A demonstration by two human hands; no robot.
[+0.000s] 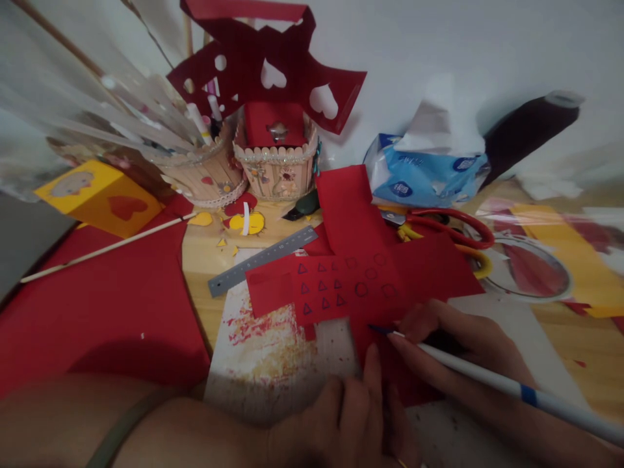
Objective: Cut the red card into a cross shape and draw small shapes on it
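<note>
A red paper cross (424,266) lies flat, with rows of drawn triangles on its left arm and circles nearer its middle. My right hand (453,344) is closed around a white pen (468,370) with a blue band; the dark tip is at the paper's lower arm, below the circles. On the lower edge of that paper rests my left hand (351,409), its index finger stretched out toward the pen tip and the other fingers curled. A grey ruler (260,261) lies at the cross's upper left.
Behind stand two decorated baskets (277,172), a cut-out red paper (273,65) and a blue tissue pack (424,175). Red-handled scissors (453,224) and a tape roll (531,270) lie right. A yellow box (104,198) and red sheet (107,312) are left.
</note>
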